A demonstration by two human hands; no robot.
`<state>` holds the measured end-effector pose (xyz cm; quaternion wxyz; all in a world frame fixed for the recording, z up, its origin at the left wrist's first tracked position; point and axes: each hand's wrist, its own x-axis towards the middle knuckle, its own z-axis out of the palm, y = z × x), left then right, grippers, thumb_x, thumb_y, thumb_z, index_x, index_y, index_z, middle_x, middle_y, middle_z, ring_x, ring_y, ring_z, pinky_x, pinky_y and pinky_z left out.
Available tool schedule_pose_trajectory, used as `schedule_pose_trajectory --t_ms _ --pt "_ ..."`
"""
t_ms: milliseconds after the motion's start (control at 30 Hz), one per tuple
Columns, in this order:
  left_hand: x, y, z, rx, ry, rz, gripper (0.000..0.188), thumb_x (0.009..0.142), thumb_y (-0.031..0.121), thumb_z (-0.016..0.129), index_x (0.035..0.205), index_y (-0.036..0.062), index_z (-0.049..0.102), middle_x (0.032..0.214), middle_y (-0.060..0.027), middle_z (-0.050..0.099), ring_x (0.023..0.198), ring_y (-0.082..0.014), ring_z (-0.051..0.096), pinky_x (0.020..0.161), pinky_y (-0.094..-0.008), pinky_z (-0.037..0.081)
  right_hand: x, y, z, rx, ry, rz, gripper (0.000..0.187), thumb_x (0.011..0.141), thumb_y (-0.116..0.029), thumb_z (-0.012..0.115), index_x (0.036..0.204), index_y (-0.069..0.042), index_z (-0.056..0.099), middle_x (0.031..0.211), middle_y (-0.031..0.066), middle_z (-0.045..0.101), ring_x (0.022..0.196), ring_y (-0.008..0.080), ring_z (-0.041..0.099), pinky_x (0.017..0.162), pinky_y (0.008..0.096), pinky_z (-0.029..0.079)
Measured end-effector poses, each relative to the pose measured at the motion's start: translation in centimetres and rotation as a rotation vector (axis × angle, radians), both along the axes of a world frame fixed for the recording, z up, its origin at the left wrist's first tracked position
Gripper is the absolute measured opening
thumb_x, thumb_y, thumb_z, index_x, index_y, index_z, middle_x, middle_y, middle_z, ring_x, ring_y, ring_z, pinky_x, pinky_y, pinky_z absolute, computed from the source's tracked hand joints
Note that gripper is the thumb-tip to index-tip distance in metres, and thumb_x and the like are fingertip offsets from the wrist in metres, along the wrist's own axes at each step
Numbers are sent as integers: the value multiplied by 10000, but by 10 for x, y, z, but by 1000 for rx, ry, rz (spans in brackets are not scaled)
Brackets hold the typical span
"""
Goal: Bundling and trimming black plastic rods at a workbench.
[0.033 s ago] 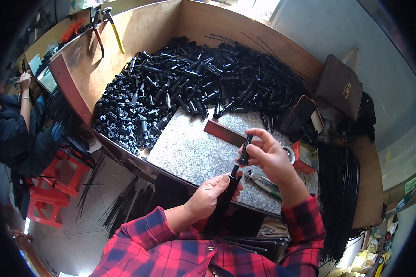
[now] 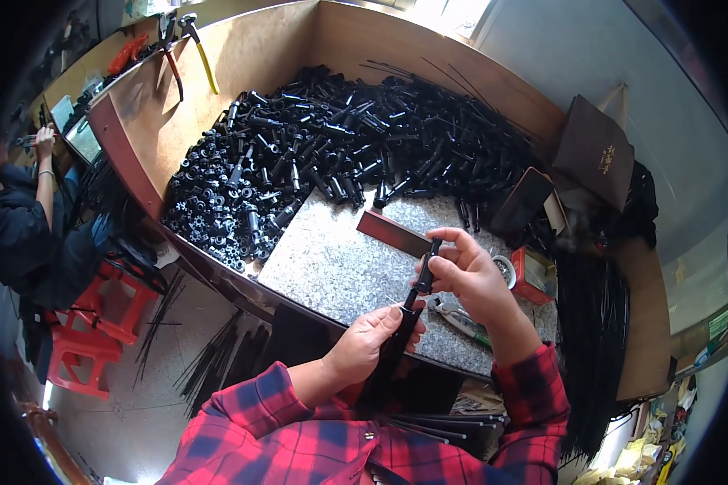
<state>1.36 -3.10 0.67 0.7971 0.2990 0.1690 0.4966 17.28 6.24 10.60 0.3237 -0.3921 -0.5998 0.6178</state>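
Note:
My left hand (image 2: 362, 346) is closed around a dark upright rod (image 2: 410, 300), with its narrow tip poking up past the thumb. Thin pale strands show beside that tip. Between the thumb and fingers of my right hand (image 2: 479, 283) is a black flanged plastic sleeve (image 2: 427, 272), tilted slightly and lined up with the rod. The sleeve's lower end meets the rod tip; whether the tip goes inside is too small to tell. The lower part of the rod is hidden behind my left hand.
A heap of black plastic tubes and rings (image 2: 323, 153) fills the bench behind a speckled slab (image 2: 323, 259). On the slab lie a reddish-brown block (image 2: 392, 233) and pliers (image 2: 461, 322). A red box (image 2: 534, 275) stands at right. A co-worker's arm (image 2: 44, 190) shows at far left.
My right hand has lowered the sleeve slightly onto the rod tip, closing the small gap between them. My left hand has stayed in place.

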Motion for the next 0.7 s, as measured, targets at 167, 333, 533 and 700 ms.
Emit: schedule_pose_trajectory --t_ms 167,333,533,700 --pt "2 -3 2 28 36 23 463 1000 352 383 1295 1 444 990 -54 592 865 -127 552 806 -279 459 -4 -10 1 119 -52 -25 361 874 -104 633 1164 -22 434 874 60 616 752 107 624 629 216 504" --pt "3 -6 5 39 73 48 422 1000 373 378 1215 37 516 960 -21 588 830 -81 527 782 -238 456 -17 -23 10 151 -218 -7 345 856 -87 653 1131 -16 457 794 24 576 670 81 588 583 206 478" --pt "3 -6 4 23 78 60 403 1004 369 370 1170 39 531 941 -23 587 807 -86 529 769 -241 459 -13 -25 10 205 -261 91 366 867 -55 624 1203 4 489 860 34 605 763 72 578 677 214 480" --pt "5 -8 9 47 129 106 399 1003 380 366 1100 40 550 912 -14 590 770 -77 523 733 -231 456 -16 -31 13 316 -284 21 319 852 -64 643 1138 1 518 840 36 615 726 70 574 641 224 473"
